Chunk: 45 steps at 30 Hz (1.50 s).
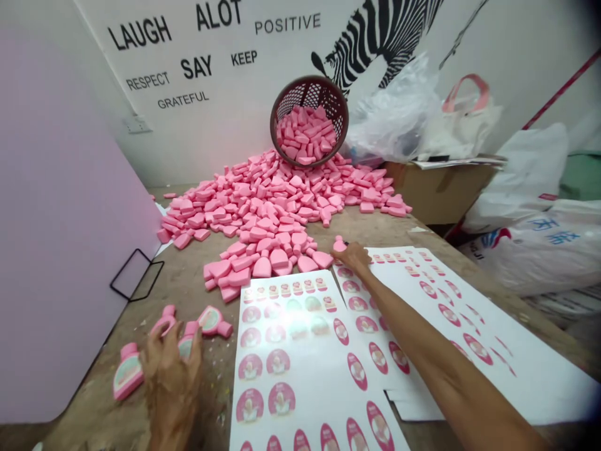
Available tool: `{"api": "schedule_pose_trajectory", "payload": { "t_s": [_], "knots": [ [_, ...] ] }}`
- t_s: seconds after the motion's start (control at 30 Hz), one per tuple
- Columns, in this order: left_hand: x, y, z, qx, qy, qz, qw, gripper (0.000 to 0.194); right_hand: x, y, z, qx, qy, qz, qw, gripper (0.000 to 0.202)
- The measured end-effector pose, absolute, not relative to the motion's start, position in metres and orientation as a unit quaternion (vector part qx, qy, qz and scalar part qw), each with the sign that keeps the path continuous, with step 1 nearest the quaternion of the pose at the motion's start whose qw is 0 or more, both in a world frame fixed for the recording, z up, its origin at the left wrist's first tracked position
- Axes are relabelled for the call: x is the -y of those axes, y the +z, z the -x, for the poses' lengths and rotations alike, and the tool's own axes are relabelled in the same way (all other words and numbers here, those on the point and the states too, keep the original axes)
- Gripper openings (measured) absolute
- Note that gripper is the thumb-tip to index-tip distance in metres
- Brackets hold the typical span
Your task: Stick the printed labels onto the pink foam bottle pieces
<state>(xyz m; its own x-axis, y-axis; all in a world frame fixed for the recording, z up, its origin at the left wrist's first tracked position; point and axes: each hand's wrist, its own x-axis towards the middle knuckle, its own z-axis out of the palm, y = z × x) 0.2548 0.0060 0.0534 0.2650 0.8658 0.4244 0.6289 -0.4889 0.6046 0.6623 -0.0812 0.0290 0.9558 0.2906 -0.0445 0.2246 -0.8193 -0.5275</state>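
Note:
Near the front left, my left hand [171, 373] is closed around a small pink bottle-shaped piece [188, 338] with a pale label. Another pink bottle [166, 316] touches its fingertips. On either side lie a labelled bottle [128, 371] and a second labelled bottle [215, 321]. My right hand [354, 257] reaches forward over the label sheets, its fingers pinching a small pink bottle [339, 244]; no label shows on it. Below that arm is a sheet of round and oval stickers [300, 351], overlapping a second sticker sheet [413, 294], which has several gaps.
A large heap of pink bottle pieces [263, 200] spreads across the wooden table [206, 369]. Behind it a brown basket [345, 119] lies tipped, full of more. A pink panel [70, 250] with a black wire stand [136, 275] borders the left. Right are a carton [441, 191] and plastic bags [530, 244].

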Motion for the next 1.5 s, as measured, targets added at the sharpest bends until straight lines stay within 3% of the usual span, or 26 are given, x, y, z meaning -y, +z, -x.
{"api": "schedule_pose_trajectory", "payload": {
  "t_s": [0.07, 0.17, 0.23, 0.3, 0.43, 0.5, 0.7, 0.87, 1.13, 1.3, 1.5],
  "knots": [
    [0.013, 0.061, -0.274, -0.447, 0.372, -0.777, 0.241, 0.033, 0.095, 0.039, -0.645, 0.155, 0.062, 0.950, 0.263, 0.068],
    [0.049, 0.065, -0.309, -0.399, 0.309, -0.712, 0.489, 0.032, 0.130, 0.054, -0.588, 0.267, 0.046, 0.916, 0.295, 0.073],
    [0.073, 0.064, -0.329, -0.344, 0.267, -0.627, 0.646, 0.038, 0.157, 0.058, -0.534, 0.369, 0.057, 0.862, 0.343, 0.064],
    [0.094, 0.062, -0.340, -0.324, 0.238, -0.573, 0.714, 0.041, 0.182, 0.057, -0.484, 0.415, 0.100, 0.820, 0.381, 0.055],
    [0.114, 0.056, -0.338, -0.333, 0.209, -0.566, 0.725, 0.040, 0.207, 0.043, -0.452, 0.424, 0.192, 0.773, 0.431, 0.046],
    [0.112, 0.051, -0.336, -0.337, 0.215, -0.543, 0.738, 0.041, 0.206, 0.035, -0.471, 0.402, 0.178, 0.786, 0.434, 0.039],
    [0.099, 0.044, -0.355, -0.350, 0.223, -0.551, 0.724, 0.041, 0.187, 0.013, -0.521, 0.477, -0.024, 0.829, 0.292, 0.017],
    [0.098, 0.040, -0.367, -0.353, 0.213, -0.566, 0.714, 0.041, 0.186, 0.007, -0.516, 0.521, -0.091, 0.818, 0.225, 0.016],
    [0.096, 0.033, -0.364, -0.337, 0.193, -0.593, 0.706, 0.040, 0.185, 0.003, -0.523, 0.520, -0.061, 0.810, 0.266, 0.012],
    [0.094, 0.031, -0.365, -0.336, 0.187, -0.603, 0.699, 0.038, 0.185, -0.001, -0.523, 0.509, -0.112, 0.813, 0.259, 0.013],
    [0.096, 0.033, -0.366, -0.343, 0.189, -0.604, 0.694, 0.037, 0.186, -0.004, -0.525, 0.504, -0.061, 0.813, 0.283, 0.010]
  ]
}}
